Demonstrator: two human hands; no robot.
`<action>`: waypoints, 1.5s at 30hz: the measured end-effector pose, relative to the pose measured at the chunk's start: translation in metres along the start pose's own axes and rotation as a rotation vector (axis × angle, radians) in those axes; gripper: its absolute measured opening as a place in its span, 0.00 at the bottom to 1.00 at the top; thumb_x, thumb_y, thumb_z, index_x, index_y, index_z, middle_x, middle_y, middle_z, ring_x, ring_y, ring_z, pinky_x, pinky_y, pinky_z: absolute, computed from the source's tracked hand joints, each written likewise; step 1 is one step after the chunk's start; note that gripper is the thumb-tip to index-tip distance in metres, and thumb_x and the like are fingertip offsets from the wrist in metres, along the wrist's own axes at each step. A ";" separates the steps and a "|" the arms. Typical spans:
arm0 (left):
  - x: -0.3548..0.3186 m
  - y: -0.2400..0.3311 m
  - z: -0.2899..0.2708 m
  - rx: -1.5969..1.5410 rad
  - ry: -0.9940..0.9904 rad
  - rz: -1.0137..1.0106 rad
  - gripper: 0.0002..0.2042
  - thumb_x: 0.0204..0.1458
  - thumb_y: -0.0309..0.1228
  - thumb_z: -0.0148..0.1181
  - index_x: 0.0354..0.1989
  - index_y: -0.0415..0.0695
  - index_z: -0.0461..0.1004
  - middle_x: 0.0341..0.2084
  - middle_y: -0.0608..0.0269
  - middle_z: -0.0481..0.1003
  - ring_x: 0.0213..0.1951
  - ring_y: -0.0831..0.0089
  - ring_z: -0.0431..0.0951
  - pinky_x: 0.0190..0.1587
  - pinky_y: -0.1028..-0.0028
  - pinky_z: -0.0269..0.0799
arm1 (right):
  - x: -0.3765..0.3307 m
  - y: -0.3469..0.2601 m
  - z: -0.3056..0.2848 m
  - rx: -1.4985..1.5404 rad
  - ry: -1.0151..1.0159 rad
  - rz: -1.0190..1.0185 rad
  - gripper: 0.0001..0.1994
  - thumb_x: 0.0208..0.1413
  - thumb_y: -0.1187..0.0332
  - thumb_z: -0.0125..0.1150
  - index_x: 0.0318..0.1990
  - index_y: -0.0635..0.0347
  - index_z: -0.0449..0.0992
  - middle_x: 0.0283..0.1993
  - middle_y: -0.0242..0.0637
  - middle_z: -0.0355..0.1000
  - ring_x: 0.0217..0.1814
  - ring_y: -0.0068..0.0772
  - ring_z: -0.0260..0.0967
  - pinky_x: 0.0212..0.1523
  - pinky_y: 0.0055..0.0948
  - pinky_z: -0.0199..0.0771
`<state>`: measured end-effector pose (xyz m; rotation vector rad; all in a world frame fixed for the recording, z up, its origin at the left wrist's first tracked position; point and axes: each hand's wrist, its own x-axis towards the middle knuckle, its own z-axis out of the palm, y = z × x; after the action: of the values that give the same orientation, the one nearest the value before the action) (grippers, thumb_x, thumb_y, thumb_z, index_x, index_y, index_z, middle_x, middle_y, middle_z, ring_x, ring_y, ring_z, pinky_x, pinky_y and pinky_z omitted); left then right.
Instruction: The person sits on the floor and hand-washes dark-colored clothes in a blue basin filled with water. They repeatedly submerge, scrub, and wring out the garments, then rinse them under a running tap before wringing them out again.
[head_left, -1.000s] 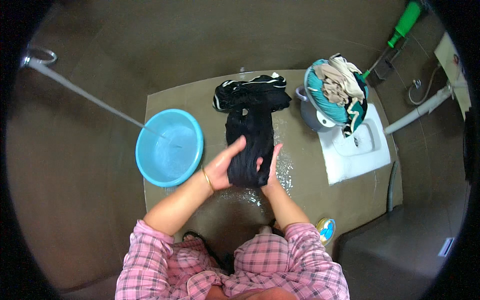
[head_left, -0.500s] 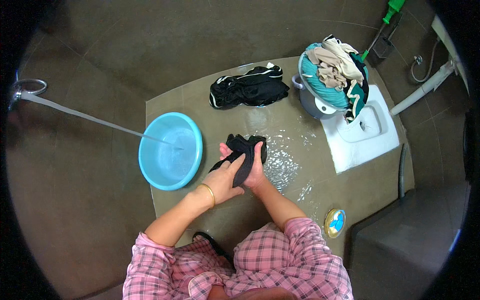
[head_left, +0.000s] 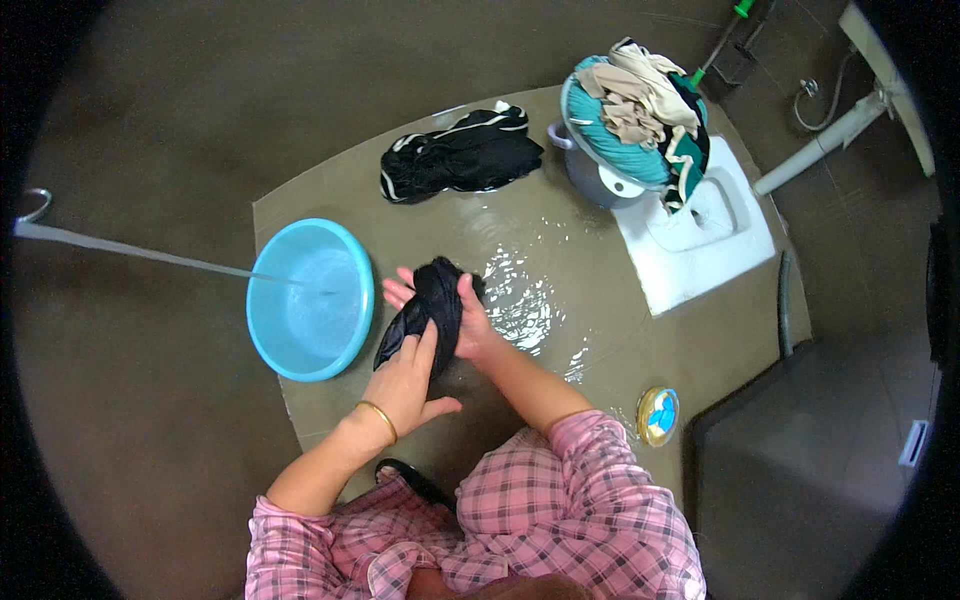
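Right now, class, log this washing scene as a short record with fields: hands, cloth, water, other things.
left hand: grips lower end of black cloth
right hand: clasps the bunched cloth
water: thin stream runs into blue basin; slab wet
other things: black striped garment, bowl piled with clothes, small round tin

Wet black cloth (head_left: 432, 305), glossy blue plastic basin (head_left: 310, 300), wet slab (head_left: 560, 260)
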<state>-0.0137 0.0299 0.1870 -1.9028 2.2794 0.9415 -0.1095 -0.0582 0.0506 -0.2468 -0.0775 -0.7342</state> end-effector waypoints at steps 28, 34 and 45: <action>0.074 -0.066 0.121 -2.259 -1.604 0.320 0.36 0.56 0.58 0.37 0.67 0.47 0.46 0.64 0.44 0.51 0.64 0.45 0.52 0.62 0.49 0.55 | -0.022 -0.064 0.070 -1.373 -0.440 0.459 0.28 0.45 0.65 0.64 0.56 0.60 0.66 0.56 0.40 0.67 0.59 0.35 0.62 0.61 0.34 0.58; 0.065 -0.074 0.134 -2.350 -1.272 0.408 0.32 0.56 0.55 0.41 0.63 0.46 0.54 0.60 0.49 0.58 0.61 0.53 0.58 0.61 0.53 0.57 | -0.033 -0.041 0.067 -1.578 -0.580 0.554 0.25 0.47 0.65 0.64 0.55 0.59 0.68 0.53 0.40 0.69 0.55 0.35 0.65 0.57 0.33 0.63; 0.088 -0.106 0.045 -2.363 -0.251 -0.268 0.26 0.57 0.51 0.45 0.53 0.41 0.69 0.52 0.54 0.71 0.53 0.58 0.70 0.61 0.58 0.58 | -0.002 -0.030 0.092 -1.964 -0.049 -0.216 0.26 0.46 0.70 0.65 0.55 0.58 0.67 0.50 0.37 0.69 0.51 0.32 0.67 0.54 0.30 0.65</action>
<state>0.0443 -0.0351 0.0708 -1.2953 -0.3433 3.8575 -0.1295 -0.0558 0.1456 -2.1437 0.6295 -0.7942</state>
